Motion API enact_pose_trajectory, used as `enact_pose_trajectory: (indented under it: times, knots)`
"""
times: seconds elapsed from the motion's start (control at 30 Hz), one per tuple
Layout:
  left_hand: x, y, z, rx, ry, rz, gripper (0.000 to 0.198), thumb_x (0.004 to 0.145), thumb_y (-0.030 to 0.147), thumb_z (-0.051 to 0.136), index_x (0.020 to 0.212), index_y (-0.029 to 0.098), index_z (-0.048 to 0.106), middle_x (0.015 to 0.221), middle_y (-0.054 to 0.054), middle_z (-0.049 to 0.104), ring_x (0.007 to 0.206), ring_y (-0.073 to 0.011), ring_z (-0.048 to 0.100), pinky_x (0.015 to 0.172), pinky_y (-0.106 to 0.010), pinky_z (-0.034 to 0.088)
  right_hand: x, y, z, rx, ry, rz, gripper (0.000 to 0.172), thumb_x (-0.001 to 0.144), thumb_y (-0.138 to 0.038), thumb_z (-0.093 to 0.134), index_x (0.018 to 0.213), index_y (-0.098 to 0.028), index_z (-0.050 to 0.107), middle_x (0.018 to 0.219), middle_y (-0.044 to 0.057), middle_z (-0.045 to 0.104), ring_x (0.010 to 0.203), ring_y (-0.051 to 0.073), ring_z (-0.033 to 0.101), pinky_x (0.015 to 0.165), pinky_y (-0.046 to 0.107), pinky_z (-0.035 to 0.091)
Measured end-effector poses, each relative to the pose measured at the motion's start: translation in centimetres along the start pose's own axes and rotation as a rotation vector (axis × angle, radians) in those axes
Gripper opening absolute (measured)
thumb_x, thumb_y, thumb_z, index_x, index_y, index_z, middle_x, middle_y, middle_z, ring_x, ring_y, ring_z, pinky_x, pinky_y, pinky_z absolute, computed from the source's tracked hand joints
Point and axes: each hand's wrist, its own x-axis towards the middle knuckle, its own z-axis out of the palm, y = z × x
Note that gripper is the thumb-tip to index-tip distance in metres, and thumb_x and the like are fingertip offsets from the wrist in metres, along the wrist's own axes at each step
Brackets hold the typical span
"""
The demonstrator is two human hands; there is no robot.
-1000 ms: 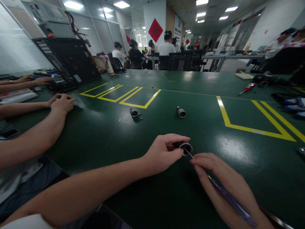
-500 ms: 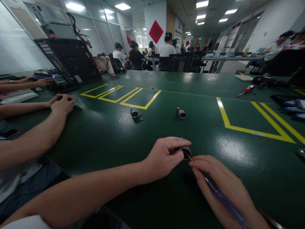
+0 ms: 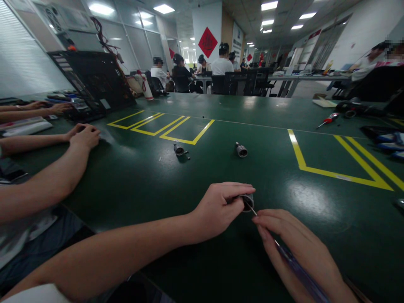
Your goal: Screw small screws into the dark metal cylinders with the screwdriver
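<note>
My left hand (image 3: pixel 217 208) is closed round a small round metal cup-shaped part (image 3: pixel 249 203), its open end turned toward my right hand. Most of the part is hidden behind the fingers. My right hand (image 3: pixel 293 248) grips a screwdriver (image 3: pixel 298 269) with a see-through purplish handle, thumb and fingertips pinching its thin shaft. The shaft's tip goes into the cup's opening and is out of sight. Farther up the green table lie two similar metal parts, one on the left (image 3: pixel 179 150) with tiny pieces (image 3: pixel 187 155) beside it, one on the right (image 3: pixel 241 150).
Yellow tape outlines (image 3: pixel 176 139) mark the table (image 3: pixel 142 185). A red-handled screwdriver (image 3: pixel 330 118) and dark tools lie at the right. On the left, a co-worker's hands (image 3: pixel 83 136) rest near a black computer case (image 3: pixel 94 84). More people sit at desks behind.
My right hand has drawn back slightly down and to the right with the screwdriver, baring a little more shaft. My left hand holds the metal part almost unmoved.
</note>
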Motion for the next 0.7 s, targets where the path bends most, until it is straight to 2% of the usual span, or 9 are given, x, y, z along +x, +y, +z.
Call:
enact_pose_trajectory:
  times: [0.23,0.47,0.6,0.7]
  knots:
    - [-0.1,-0.2,0.3,0.017,-0.007,-0.011,0.035,0.076,0.008,0.047,0.104,0.012,0.068,0.110,-0.010,0.068,0.103,-0.0167,0.064,0.091,-0.028,0.051,0.1,0.1,0.1,-0.012,0.007,0.016,0.015,0.086,-0.013,0.044,0.090,-0.021,0.055,0.082,0.004,0.068,0.072,0.015,0.068,0.064,0.024,0.057]
    - [-0.2,-0.2,0.3,-0.003,0.014,-0.022,0.032,0.076,0.008,0.048,0.100,0.012,0.069,0.104,-0.010,0.070,0.097,-0.0165,0.065,0.085,-0.027,0.053,0.6,-0.1,0.0,0.016,0.011,0.023,0.014,0.086,-0.014,0.045,0.088,-0.021,0.057,0.080,0.004,0.069,0.069,0.015,0.069,0.061,0.022,0.057]
    - [-0.1,-0.3,-0.1,0.026,0.042,-0.021,0.032,0.076,0.008,0.047,0.098,0.012,0.069,0.102,-0.009,0.070,0.093,-0.0162,0.066,0.084,-0.027,0.054,0.7,-0.3,-0.1,0.058,0.056,-0.046,0.018,0.086,-0.012,0.044,0.090,-0.021,0.058,0.077,0.003,0.070,0.066,0.013,0.069,0.060,0.019,0.057]
    - [0.5,-1.1,-1.0,0.087,0.116,-0.004,0.030,0.076,0.009,0.048,0.098,0.013,0.069,0.102,-0.008,0.070,0.094,-0.0165,0.065,0.085,-0.029,0.053,0.5,-0.1,-0.2,0.091,0.079,-0.067,0.018,0.086,-0.011,0.043,0.088,-0.021,0.058,0.076,0.003,0.070,0.064,0.013,0.068,0.058,0.017,0.056]
